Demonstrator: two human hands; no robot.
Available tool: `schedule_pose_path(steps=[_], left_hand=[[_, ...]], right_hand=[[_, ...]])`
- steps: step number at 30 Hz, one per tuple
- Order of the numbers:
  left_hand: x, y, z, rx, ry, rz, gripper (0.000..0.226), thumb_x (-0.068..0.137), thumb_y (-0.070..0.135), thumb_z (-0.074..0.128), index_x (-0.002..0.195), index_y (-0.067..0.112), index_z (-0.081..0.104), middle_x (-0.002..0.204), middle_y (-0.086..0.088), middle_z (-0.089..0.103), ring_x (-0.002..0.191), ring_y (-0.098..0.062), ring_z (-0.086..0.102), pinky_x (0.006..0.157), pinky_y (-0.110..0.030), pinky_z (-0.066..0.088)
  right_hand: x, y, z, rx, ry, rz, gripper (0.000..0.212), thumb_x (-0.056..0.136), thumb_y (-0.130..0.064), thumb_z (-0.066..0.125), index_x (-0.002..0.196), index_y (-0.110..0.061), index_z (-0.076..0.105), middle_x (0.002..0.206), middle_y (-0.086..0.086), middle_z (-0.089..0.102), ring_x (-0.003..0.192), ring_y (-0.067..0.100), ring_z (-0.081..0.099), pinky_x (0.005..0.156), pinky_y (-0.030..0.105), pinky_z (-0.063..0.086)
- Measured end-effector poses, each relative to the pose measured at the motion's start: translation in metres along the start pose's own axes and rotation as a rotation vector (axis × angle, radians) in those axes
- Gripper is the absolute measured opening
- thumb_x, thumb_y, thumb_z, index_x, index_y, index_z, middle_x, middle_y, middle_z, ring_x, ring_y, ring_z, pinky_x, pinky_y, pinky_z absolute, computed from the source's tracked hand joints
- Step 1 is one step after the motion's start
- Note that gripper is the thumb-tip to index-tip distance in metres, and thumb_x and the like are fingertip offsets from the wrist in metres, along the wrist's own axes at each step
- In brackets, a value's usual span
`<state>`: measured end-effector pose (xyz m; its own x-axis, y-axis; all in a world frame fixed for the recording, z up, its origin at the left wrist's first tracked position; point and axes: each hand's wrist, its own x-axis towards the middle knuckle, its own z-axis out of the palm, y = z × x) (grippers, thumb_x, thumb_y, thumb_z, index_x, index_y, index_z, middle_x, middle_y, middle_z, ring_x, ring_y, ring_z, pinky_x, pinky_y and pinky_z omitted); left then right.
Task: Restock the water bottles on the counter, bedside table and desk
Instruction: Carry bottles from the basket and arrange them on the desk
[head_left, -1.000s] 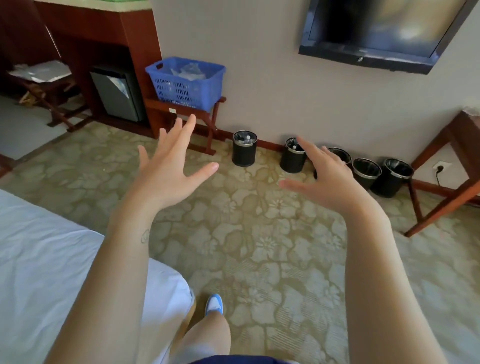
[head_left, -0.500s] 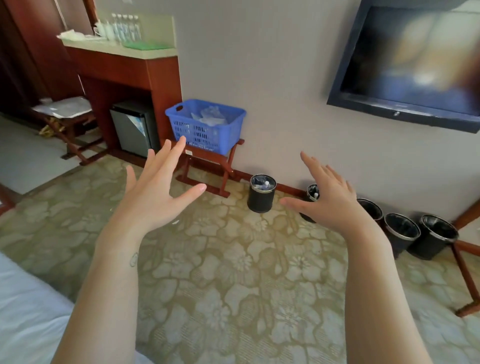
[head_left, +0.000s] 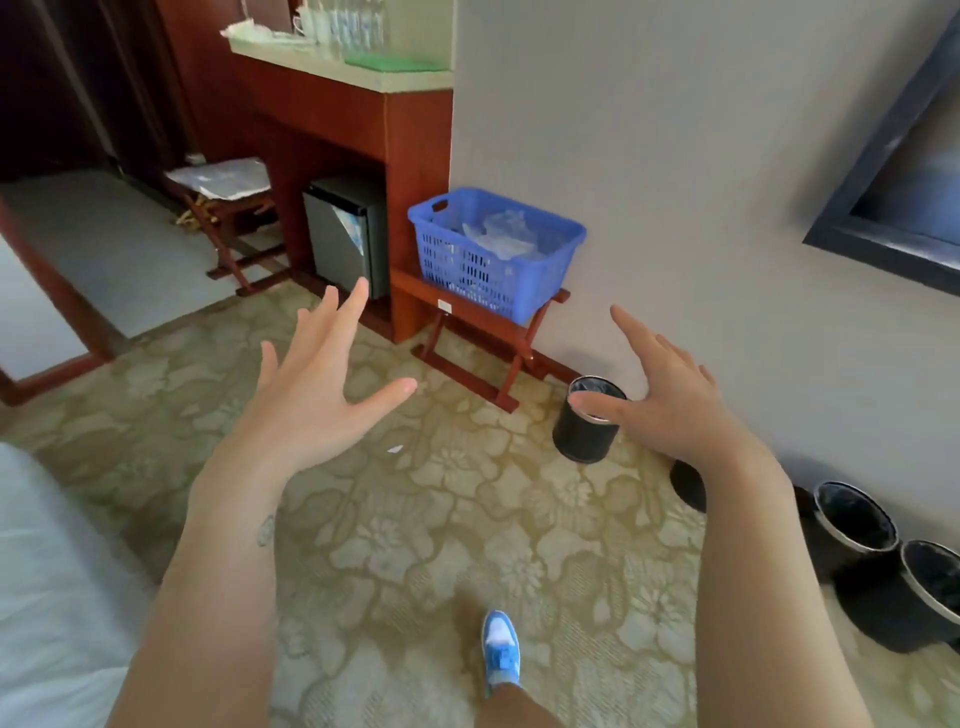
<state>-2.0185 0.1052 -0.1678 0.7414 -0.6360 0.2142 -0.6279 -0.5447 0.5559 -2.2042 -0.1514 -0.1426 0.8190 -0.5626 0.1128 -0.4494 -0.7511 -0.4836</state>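
Left hand: raised over the carpet, fingers spread wide, holding nothing.
Right hand: raised at the same height, fingers loosely spread, palm turned inward, holding nothing; its thumb overlaps the nearest bin in this view without visibly touching it.
Water bottles: a row of clear bottles standing upright at the far end of the room, on the pale top of the wooden table, beside what appear to be white cups; details are blurred.
Blue basket: on a folding wooden stand just right of the table, against the wall; it holds crumpled clear plastic, and whether bottles lie inside cannot be told.
Mini fridge: set in the recess under the table.
Black bins: a row along the wall base, running near and right.
Bed: white sheet at near left.
Step in hand: judged to be an approach toward the table and basket, with no bottle yet taken.
Handling: a full bottle is likely moderately heavy, with a thin, smooth wall that yields under pressure; the mid-body is the sound place to wrap the fingers, or the stiffer neck below the cap.
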Motion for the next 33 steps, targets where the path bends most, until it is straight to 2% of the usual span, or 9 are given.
schedule_pose_path(steps=[7, 12, 15, 17, 20, 23, 29, 33], left_hand=[[0.148, 0.015, 0.036, 0.047, 0.062, 0.001, 0.095, 0.077, 0.075, 0.046, 0.145, 0.054, -0.016, 0.163, 0.011, -0.011, 0.15, -0.017, -0.007, 0.117, -0.053, -0.007], [0.241, 0.022, 0.053, 0.056, 0.057, -0.023, 0.094, 0.072, 0.08, 0.039, 0.14, 0.059, -0.023, 0.162, 0.013, -0.013, 0.15, -0.013, -0.006, 0.117, -0.052, -0.007], [0.277, 0.007, 0.058, 0.066, 0.041, -0.082, 0.094, 0.073, 0.08, 0.04, 0.138, 0.061, -0.025, 0.162, 0.013, -0.013, 0.15, -0.012, -0.007, 0.117, -0.054, -0.007], [0.299, -0.005, 0.062, 0.06, 0.034, -0.134, 0.095, 0.074, 0.079, 0.042, 0.138, 0.06, -0.026, 0.162, 0.013, -0.013, 0.15, -0.013, -0.006, 0.117, -0.054, -0.007], [0.335, -0.022, 0.071, 0.074, 0.01, -0.151, 0.096, 0.075, 0.079, 0.042, 0.138, 0.06, -0.027, 0.162, 0.015, -0.013, 0.15, -0.013, -0.006, 0.116, -0.053, -0.009], [0.382, -0.043, 0.077, 0.056, -0.019, -0.137, 0.095, 0.073, 0.08, 0.041, 0.139, 0.06, -0.025, 0.162, 0.016, -0.012, 0.15, -0.012, -0.007, 0.117, -0.053, -0.01], [0.502, -0.085, 0.076, 0.057, -0.065, -0.071, 0.097, 0.071, 0.08, 0.039, 0.142, 0.056, -0.023, 0.162, 0.013, -0.013, 0.149, -0.011, -0.011, 0.118, -0.05, -0.009], [0.589, -0.109, 0.062, -0.006, -0.083, 0.011, 0.1, 0.07, 0.078, 0.04, 0.145, 0.052, -0.02, 0.162, 0.011, -0.012, 0.149, -0.01, -0.008, 0.12, -0.047, -0.004]], right_hand=[[0.154, 0.05, -0.006, 0.055, 0.031, -0.062, 0.099, 0.072, -0.068, 0.064, 0.151, -0.045, 0.009, 0.159, -0.012, 0.022, 0.147, 0.015, 0.014, 0.118, 0.053, 0.013], [0.264, 0.069, -0.02, 0.096, 0.051, -0.077, 0.102, 0.073, -0.066, 0.065, 0.153, -0.039, 0.008, 0.158, -0.009, 0.025, 0.146, 0.019, 0.021, 0.117, 0.053, 0.018], [0.315, 0.067, -0.006, 0.12, -0.01, -0.135, 0.101, 0.074, -0.065, 0.065, 0.153, -0.04, 0.008, 0.157, -0.005, 0.028, 0.145, 0.021, 0.023, 0.115, 0.054, 0.021], [0.344, 0.069, 0.009, 0.115, -0.082, -0.145, 0.101, 0.075, -0.065, 0.066, 0.153, -0.042, 0.006, 0.159, -0.007, 0.024, 0.147, 0.021, 0.019, 0.116, 0.054, 0.019], [0.387, 0.074, 0.028, 0.052, -0.15, -0.102, 0.101, 0.075, -0.068, 0.064, 0.152, -0.045, 0.001, 0.161, -0.008, 0.018, 0.149, 0.02, 0.013, 0.117, 0.055, 0.014], [0.433, 0.076, 0.042, 0.058, -0.169, -0.055, 0.101, 0.074, -0.069, 0.063, 0.151, -0.047, 0.002, 0.16, -0.009, 0.02, 0.149, 0.018, 0.012, 0.117, 0.055, 0.011], [0.53, 0.064, 0.057, 0.04, -0.125, 0.004, 0.102, 0.075, -0.062, 0.068, 0.153, -0.039, 0.006, 0.152, -0.002, 0.036, 0.142, 0.024, 0.029, 0.113, 0.053, 0.024], [0.596, 0.045, 0.06, 0.118, -0.059, 0.044, 0.1, 0.079, -0.058, 0.068, 0.154, -0.039, 0.006, 0.159, -0.008, 0.024, 0.147, 0.02, 0.02, 0.114, 0.049, 0.024]])
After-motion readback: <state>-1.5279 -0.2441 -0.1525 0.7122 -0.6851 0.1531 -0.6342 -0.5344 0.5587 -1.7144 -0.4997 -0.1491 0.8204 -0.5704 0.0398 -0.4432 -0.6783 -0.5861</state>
